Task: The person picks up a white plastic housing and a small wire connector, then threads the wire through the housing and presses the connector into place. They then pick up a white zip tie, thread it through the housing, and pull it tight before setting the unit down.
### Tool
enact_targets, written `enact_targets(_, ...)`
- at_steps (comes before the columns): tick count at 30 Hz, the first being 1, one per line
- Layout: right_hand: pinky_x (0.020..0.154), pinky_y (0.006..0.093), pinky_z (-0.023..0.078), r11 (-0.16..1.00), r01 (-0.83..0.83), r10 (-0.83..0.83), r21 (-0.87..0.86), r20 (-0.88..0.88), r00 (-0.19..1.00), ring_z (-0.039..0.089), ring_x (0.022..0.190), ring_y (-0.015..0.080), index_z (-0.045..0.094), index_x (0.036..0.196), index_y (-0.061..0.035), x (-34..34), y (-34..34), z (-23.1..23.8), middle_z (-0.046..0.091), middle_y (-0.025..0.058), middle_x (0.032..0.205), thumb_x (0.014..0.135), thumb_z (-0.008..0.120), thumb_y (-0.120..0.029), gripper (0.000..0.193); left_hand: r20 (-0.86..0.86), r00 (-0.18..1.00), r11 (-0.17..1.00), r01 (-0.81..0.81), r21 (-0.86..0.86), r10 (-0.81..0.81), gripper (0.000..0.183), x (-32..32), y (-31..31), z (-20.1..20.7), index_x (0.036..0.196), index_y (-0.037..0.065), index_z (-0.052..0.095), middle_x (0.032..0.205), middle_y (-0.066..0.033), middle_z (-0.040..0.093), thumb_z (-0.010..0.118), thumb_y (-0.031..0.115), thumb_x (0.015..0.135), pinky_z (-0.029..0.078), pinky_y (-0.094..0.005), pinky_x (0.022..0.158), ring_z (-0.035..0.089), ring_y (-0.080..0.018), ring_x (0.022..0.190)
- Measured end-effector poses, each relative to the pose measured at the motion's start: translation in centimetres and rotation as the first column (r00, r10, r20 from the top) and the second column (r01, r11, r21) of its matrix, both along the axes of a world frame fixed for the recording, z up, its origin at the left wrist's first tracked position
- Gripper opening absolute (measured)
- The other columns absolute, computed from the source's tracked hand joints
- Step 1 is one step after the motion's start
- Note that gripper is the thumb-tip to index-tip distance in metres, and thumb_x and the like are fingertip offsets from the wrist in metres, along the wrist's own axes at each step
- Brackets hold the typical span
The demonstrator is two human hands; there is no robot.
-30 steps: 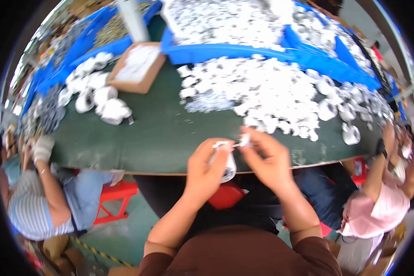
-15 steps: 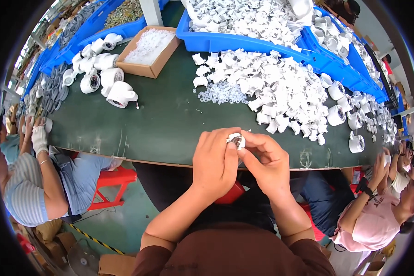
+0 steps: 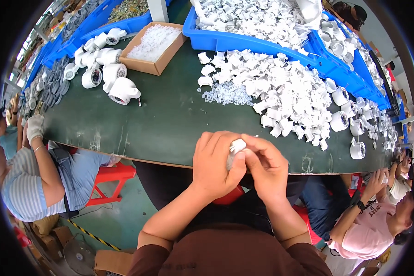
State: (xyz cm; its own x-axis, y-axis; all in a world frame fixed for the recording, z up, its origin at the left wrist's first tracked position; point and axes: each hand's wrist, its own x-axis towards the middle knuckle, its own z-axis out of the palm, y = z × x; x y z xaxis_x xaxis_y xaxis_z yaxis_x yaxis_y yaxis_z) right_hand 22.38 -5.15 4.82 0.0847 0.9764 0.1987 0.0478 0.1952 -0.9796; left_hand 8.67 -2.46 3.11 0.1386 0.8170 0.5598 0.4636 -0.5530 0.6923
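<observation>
- The left hand point(image 3: 215, 161) and right hand point(image 3: 268, 170) are gripping a white part point(image 3: 237, 146).
- Beyond them, white pieces point(image 3: 285, 94) are covering bench point(image 3: 170, 117) space.
- A cardboard box point(image 3: 141, 66) is sitting beyond-left.

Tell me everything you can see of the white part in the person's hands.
The white part shows mainly as a small, smooth, rounded end, plastic by its look, with what seem to be narrow slots or ridges on its left side. It is held up over the near edge of the table, between the left hand and the right hand, with fingers of both around it. The hands hide most of the rest, so its full shape and tilt cannot be told.
</observation>
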Motion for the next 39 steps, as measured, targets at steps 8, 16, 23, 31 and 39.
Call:
enact_targets(8, 0.084, 0.0265, 0.049, 0.979, -0.133, 0.114, -0.156, -0.127, 0.985, 0.06, 0.093, 0.0104, 0.064, 0.106, 0.0012, 1.5, 0.9, 0.2, 0.065, 0.0049, 0.099, 0.099, 0.06, -0.001, 0.008, 0.042, 0.991, 0.992, 0.125, 0.027, -0.126, 0.021, -1.2, 0.8, 0.1, 0.107, 0.002, 0.064, 0.101, -0.0131, 0.068, 0.063, 0.009, 0.087, 0.048, -0.0394, 0.076, 0.06, -0.0312, 0.084)
enact_targets(16, 0.074, 0.0278, 0.049, 0.998, -0.063, 0.064, -0.02, 0.523, 0.85, 0.061, 0.086, 0.0137, 0.07, 0.095, -0.0023, 5.0, 7.1, 1.7, 0.065, 0.0039, 0.085, 0.092, 0.07, -0.006, 0.005, -0.068, 0.992, 0.991, 0.109, 0.078, -0.104, 0.024, -1.6, 1.3, 0.7, 0.105, 0.005, 0.067, 0.097, -0.0086, 0.069, 0.068, 0.007, 0.081, 0.047, -0.0373, 0.074, 0.06, -0.0275, 0.081)
enact_targets(23, 0.077, 0.0402, 0.048, 0.91, -0.14, -0.323, 0.389, 0.88, 0.349, 0.055, 0.084, 0.032, 0.071, 0.086, -0.0054, 4.5, 11.5, -0.8, 0.064, 0.0079, 0.09, 0.077, 0.077, -0.003, 0.011, -0.087, 0.994, 0.993, 0.077, 0.09, -0.069, 0.026, -1.4, 1.2, 0.7, 0.104, 0.007, 0.068, 0.096, -0.0066, 0.069, 0.071, 0.007, 0.079, 0.046, -0.0365, 0.072, 0.059, -0.0262, 0.08)
enact_targets(31, 0.081, 0.0312, 0.047, 0.994, -0.059, -0.01, 0.097, 0.595, 0.804, 0.059, 0.092, 0.0176, 0.072, 0.094, -0.0026, 5.2, 8.1, 3.3, 0.065, 0.005, 0.097, 0.086, 0.073, -0.003, 0.008, -0.174, 0.982, 0.997, 0.074, 0.003, -0.072, 0.023, -1.7, 0.8, 1.5, 0.104, 0.008, 0.068, 0.102, -0.0043, 0.066, 0.073, 0.011, 0.081, 0.045, -0.0372, 0.077, 0.057, -0.0264, 0.084)
enact_targets(39, 0.093, 0.0318, 0.051, 0.939, -0.27, 0.267, -0.214, -0.044, 0.963, 0.063, 0.105, 0.0174, 0.074, 0.105, 0.0006, 4.4, 2.6, 1.2, 0.066, 0.0101, 0.113, 0.092, 0.068, 0.004, 0.015, -0.248, 0.967, 0.998, 0.059, -0.009, -0.06, 0.021, -0.9, 0.8, 1.3, 0.095, 0.009, 0.063, 0.098, -0.0044, 0.062, 0.074, 0.01, 0.077, 0.043, -0.0397, 0.075, 0.057, -0.0279, 0.085)
